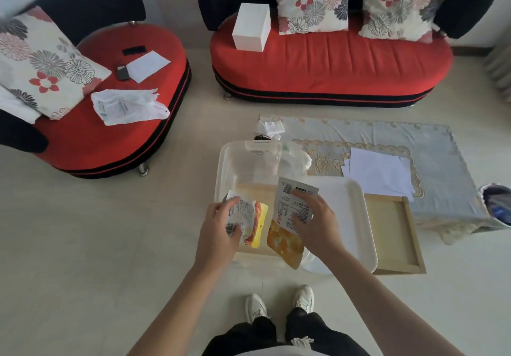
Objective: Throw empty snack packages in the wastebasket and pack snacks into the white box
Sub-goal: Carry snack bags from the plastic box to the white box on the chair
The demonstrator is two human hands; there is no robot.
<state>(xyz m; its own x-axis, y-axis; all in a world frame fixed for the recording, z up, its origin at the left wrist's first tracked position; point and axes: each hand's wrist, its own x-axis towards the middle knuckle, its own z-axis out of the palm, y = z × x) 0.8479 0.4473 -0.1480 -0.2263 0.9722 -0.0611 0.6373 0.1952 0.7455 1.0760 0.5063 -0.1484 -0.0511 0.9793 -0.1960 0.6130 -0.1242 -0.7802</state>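
The left hand (218, 231) has its grip pinched on a small snack packet (249, 217) with a yellow edge, thumb on top and fingers beneath; the right hand (315, 223) has its grip closed on a larger packet (287, 217), white at the top and orange at the bottom, fingers lying across its printed face; both packets hang over the near end of a see-through white plastic box (221, 167); its white lid (356, 217) lies just right of it, overlapping a wooden tray (392, 231); farther right stands a cloth-covered counter (387, 137) with loose papers (378, 173); the wastebasket (497, 206) shows at the right edge; a small white box (251, 27) sits on the far red sofa (331, 59).
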